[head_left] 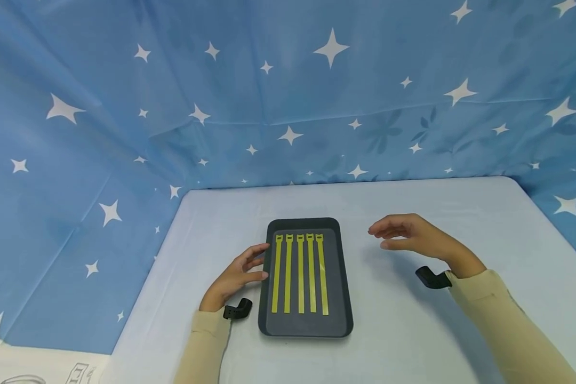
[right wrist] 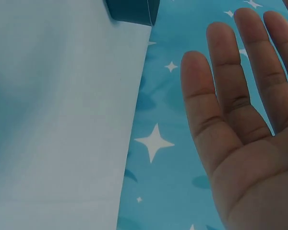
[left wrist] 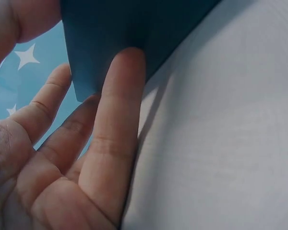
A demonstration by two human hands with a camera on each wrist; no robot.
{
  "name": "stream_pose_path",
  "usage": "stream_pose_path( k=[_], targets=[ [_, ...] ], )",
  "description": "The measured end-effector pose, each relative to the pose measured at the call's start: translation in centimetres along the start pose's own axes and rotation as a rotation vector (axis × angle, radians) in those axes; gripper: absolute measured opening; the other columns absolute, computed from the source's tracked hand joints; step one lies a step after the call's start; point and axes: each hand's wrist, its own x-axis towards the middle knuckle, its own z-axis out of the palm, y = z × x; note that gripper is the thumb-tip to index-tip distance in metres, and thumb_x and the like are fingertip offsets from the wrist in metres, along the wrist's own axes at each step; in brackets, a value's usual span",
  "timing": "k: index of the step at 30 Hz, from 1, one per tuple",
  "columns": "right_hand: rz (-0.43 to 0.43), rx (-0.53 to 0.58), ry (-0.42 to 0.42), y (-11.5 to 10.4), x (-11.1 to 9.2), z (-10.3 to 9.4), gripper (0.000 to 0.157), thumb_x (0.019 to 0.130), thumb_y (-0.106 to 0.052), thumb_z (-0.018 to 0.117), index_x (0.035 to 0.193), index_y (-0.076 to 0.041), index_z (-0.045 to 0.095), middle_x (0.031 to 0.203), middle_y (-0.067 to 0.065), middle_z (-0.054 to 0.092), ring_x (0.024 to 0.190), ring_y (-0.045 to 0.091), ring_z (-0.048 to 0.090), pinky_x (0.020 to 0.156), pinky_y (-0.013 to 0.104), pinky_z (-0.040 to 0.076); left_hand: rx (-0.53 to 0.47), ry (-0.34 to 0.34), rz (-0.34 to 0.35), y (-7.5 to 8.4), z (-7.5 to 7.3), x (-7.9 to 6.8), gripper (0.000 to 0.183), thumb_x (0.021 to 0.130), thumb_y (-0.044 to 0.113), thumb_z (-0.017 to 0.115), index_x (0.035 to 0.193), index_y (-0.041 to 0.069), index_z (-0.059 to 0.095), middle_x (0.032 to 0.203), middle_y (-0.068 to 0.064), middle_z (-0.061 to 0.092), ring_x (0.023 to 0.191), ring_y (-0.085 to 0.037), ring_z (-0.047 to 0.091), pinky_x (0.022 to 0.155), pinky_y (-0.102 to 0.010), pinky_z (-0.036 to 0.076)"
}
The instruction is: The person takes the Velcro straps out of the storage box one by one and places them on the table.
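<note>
Left hand (head_left: 235, 276), fingers nearly straight, is touching a shallow tray (head_left: 307, 326), probably light, stiff, best gripped by both long rims (head_left: 346, 282); right hand (head_left: 418, 238) is hovering, fingers extended.

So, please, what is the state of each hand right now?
Left hand: open, touching the left side of the tray.
Right hand: open, holding nothing, above the table.

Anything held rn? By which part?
Nothing looks gripped. In the head view the left hand touches the tray along its left long side, fingers against the outer wall; the right hand is empty, clear of the tray.
</note>
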Motion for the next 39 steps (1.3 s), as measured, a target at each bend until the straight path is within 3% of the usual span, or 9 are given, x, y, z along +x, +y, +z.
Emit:
stream_pose_path(
  k=[8,15,21,29,34,39],
  targets=[
    [0.027,0.043,-0.087,0.0,2.2,0.3,0.029,0.100,0.002,0.074,0.128,0.007,0.071,0.126,-0.006,0.074,0.114,0.010,0.070,0.096,0.028,0.058,0.002,-0.009,0.018,0.1,-0.1,0.0,0.078,0.099,0.008,0.078,0.167,0.006,0.039,0.171,-0.019,0.037,0.154,-0.042,0.040,0.113,-0.043,0.048],
    [0.083,0.016,-0.177,-0.8,4.4,1.0,0.031,0.100,-0.002,0.075,0.129,0.007,0.071,0.132,0.032,0.067,0.114,0.036,0.070,0.101,0.032,0.057,-0.018,-0.012,0.010,-0.1,-0.2,0.1,0.076,0.099,0.007,0.078,0.165,0.005,0.040,0.171,-0.020,0.037,0.153,-0.042,0.041,0.106,-0.034,0.052],
    [0.052,0.045,-0.236,-1.3,6.3,2.0,0.030,0.099,-0.001,0.077,0.127,0.007,0.072,0.130,0.024,0.071,0.113,0.034,0.069,0.102,0.034,0.056,-0.005,-0.014,0.021,-0.2,-0.3,0.1,0.073,0.100,0.006,0.076,0.164,0.002,0.040,0.170,-0.023,0.037,0.151,-0.044,0.042,0.107,-0.032,0.051],
    [0.029,0.082,-0.311,-1.9,9.2,3.5,0.033,0.098,-0.001,0.077,0.129,0.007,0.072,0.133,0.023,0.070,0.117,0.020,0.069,0.102,0.044,0.057,0.006,0.000,0.028,-0.3,-0.5,0.3,0.075,0.099,0.008,0.078,0.164,0.004,0.042,0.168,-0.022,0.042,0.150,-0.041,0.045,0.119,-0.050,0.042],
    [0.022,0.097,-0.343,-2.1,10.6,4.4,0.034,0.099,-0.002,0.077,0.131,0.008,0.071,0.134,0.024,0.070,0.118,0.028,0.070,0.098,0.043,0.059,-0.004,-0.008,0.039,-0.3,-0.6,0.3,0.075,0.098,0.006,0.078,0.164,0.001,0.041,0.167,-0.024,0.042,0.151,-0.044,0.044,0.123,-0.060,0.034],
    [0.023,0.114,-0.365,-2.1,11.7,5.1,0.034,0.098,-0.001,0.077,0.131,0.008,0.071,0.134,0.024,0.070,0.122,0.051,0.064,0.097,0.042,0.060,0.000,-0.007,0.032,-0.4,-0.6,0.3,0.074,0.099,0.006,0.078,0.164,0.003,0.041,0.167,-0.022,0.042,0.151,-0.042,0.044,0.124,-0.060,0.033]
  ],
)
